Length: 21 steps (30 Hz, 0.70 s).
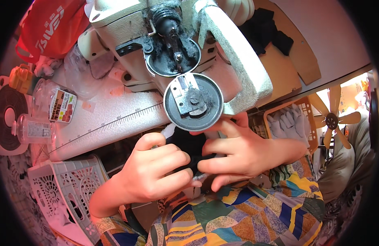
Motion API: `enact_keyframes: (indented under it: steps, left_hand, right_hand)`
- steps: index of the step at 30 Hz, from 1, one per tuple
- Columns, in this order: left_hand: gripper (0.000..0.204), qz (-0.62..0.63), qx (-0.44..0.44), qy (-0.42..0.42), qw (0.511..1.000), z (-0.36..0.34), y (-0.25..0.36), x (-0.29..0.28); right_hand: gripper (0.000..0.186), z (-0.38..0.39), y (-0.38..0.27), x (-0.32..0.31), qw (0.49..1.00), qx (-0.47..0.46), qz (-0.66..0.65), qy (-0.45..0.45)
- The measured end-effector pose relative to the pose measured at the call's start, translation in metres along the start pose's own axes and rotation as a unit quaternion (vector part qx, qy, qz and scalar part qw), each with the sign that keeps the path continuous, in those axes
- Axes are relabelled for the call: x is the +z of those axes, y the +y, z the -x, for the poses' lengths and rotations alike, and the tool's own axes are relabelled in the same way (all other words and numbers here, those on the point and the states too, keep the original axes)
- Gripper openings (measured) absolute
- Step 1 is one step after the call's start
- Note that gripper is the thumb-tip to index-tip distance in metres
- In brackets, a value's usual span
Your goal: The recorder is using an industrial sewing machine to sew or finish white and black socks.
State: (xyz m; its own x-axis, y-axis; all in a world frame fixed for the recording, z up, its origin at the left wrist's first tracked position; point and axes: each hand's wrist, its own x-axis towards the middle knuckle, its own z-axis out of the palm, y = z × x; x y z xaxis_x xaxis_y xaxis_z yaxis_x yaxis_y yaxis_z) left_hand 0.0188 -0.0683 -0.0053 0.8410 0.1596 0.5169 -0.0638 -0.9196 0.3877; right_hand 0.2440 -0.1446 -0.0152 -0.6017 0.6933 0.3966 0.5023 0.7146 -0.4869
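A piece of black fabric with pale bits at its edge hangs just below the toothed metal disc of a sewing machine. My left hand is closed on the fabric's left side, fingers curled and thumb side up. On the other side my right hand grips the same fabric, its upper fingers close under the disc's rim and partly hidden there. A second toothed disc, covered in dark lint, sits above the first. Between the hands, most of the fabric is hidden by the fingers.
A ruler strip runs along the pale table's front edge. Plastic jars and a red bag are at left. A grey basket stands lower left, an orange basket of grey pieces and a fan at right. Black cloth pieces lie behind.
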Motion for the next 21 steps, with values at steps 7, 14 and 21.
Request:
enact_keyframes:
  steps: [7,14,21]
  left_hand:
    - [0.028,-0.010,-0.010,0.010,1.000,0.008,0.004,-0.002]
    - [0.034,-0.034,0.033,0.049,0.998,0.012,0.006,0.006]
    - [0.035,-0.054,0.044,0.025,0.997,0.014,0.006,0.001]
  right_hand:
    - [0.026,0.005,-0.003,-0.002,0.998,0.028,0.039,0.047]
    - [0.027,0.009,-0.005,0.002,0.994,0.000,0.045,0.099]
    - [0.025,0.011,-0.001,0.005,0.991,-0.020,0.040,0.128]
